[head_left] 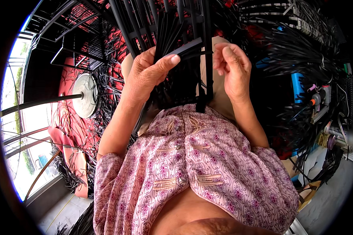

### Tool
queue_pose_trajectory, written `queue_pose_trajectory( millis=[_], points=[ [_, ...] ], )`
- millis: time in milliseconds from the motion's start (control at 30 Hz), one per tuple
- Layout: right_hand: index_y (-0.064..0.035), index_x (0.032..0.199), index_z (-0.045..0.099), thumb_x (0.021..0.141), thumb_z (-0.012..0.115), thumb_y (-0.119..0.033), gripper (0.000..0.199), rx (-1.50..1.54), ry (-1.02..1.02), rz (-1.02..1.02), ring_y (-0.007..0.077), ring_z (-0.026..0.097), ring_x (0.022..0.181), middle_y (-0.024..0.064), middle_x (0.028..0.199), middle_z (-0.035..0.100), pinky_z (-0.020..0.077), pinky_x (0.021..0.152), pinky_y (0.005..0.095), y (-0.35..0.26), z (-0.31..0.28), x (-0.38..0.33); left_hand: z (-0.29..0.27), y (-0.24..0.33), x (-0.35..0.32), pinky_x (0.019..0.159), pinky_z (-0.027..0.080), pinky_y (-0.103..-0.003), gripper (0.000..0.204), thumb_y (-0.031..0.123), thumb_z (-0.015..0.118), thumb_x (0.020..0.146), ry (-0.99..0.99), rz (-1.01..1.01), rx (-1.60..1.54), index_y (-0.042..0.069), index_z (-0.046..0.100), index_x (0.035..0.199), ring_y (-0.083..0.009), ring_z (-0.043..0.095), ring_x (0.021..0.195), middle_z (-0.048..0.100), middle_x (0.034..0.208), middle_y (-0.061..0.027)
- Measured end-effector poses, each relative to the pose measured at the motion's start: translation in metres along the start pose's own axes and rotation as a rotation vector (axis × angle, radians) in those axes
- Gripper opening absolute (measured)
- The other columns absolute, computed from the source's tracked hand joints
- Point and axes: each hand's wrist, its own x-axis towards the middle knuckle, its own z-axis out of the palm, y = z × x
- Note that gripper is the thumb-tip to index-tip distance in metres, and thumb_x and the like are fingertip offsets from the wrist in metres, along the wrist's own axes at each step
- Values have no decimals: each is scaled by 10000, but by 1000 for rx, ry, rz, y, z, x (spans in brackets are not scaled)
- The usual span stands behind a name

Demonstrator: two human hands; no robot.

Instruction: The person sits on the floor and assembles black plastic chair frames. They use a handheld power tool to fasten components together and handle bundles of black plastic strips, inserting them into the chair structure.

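Two bare hands work apart over the lap, and the left hand (151,71) is clamped on a few flat black strips (189,46), its thumb laid along them so that their free ends slant up toward the right. The right hand (236,70) is raised just beside a black upright bar (207,66), its fingers loosely curled; whether anything thin sits between them I cannot tell. The strips lie between the two hands, in front of a black slatted frame (145,31) that stands at the knees, over beige trousers (223,100). Nearer is a pink and purple patterned shirt (196,156) with beige trim. Off to the left, a round pale disc (84,96) with a dark rod at its centre stands near red sheeting (68,84), loose black strands around it, and a bright window (23,102) fills the far edge. On the right, a thick bundle of black strips (302,51) fans out above a blue object (297,87) and a grey and red tool (321,102).
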Motion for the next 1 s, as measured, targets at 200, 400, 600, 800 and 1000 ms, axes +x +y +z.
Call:
queue_pose_trajectory(
  millis=[200, 400, 600, 800, 1000],
  points=[
    [-15, 969, 670, 947, 620, -241, 233, -36, -53, 37, 28, 518, 615, 11, 792, 621, 355, 511, 167, 0, 0, -3, 8, 13, -2, 463, 292, -176, 208, 270, 718, 875, 91, 7, 129, 67, 672, 866, 4, 391, 512, 496, 598, 82],
    [-25, 911, 679, 930, 648, -237, 216, -17, -112, 140, 34, 520, 602, 3, 734, 610, 364, 508, 171, -5, -3, -8, 7, 6, 1, 485, 315, -173, 212, 262, 729, 866, 18, -1, 100, 60, 671, 888, 4, 424, 541, 517, 630, 85],
    [-15, 888, 685, 902, 682, -161, 147, -172, -139, 115, 41, 510, 567, -13, 683, 595, 403, 519, 183, -10, 1, -12, 16, 11, 0, 569, 379, -186, 209, 192, 754, 835, -16, 3, 131, 34, 674, 945, -8, 481, 628, 595, 743, 76],
    [-4, 866, 702, 905, 672, -162, 166, -342, -146, -68, 52, 533, 567, -7, 708, 620, 431, 523, 192, -15, -1, -8, 18, 14, -2, 657, 421, -195, 119, 134, 783, 792, 18, -121, 210, 54, 709, 840, -21, 530, 689, 615, 723, 68],
    [-11, 1094, 671, 960, 577, -354, 380, -248, 80, -139, 70, 595, 789, 11, 874, 672, 421, 668, 210, 3, -7, 31, 4, 8, 3, 509, 287, -176, 79, 140, 786, 799, 122, -83, 82, 98, 719, 793, 13, 418, 542, 552, 625, 111]
  ],
)
